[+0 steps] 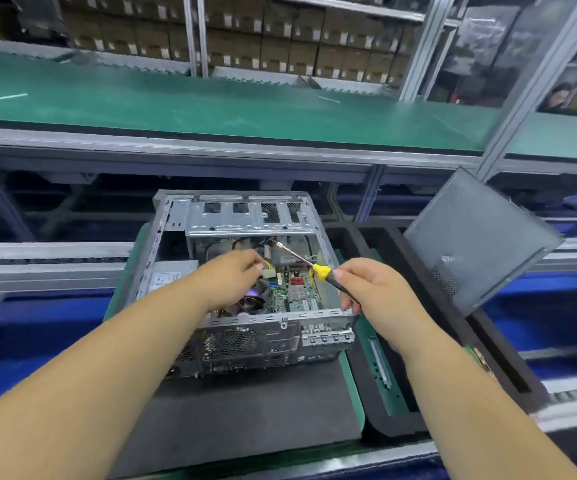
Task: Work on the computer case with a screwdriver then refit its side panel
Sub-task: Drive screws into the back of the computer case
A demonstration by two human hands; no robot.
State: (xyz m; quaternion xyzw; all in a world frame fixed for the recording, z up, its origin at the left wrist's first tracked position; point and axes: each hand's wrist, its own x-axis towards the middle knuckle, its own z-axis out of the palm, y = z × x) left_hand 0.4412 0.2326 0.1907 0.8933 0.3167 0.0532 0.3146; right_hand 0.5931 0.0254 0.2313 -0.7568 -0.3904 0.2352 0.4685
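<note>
An open metal computer case (245, 216) lies on its side on a dark mat, its green motherboard (297, 289) showing inside. My right hand (373, 289) grips the black and yellow screwdriver (318, 270), whose shaft points up and left into the case. My left hand (235, 275) reaches inside the case and pinches a pale cable connector (269, 270) with yellow wires. The grey side panel (481, 240) leans tilted at the right, apart from the case.
A black foam tray (418, 358) lies to the right of the case, under the panel. A green conveyor shelf (211, 109) runs across above, with metal posts at the right. Stacked cartons fill racks behind. Blue surfaces flank the mat.
</note>
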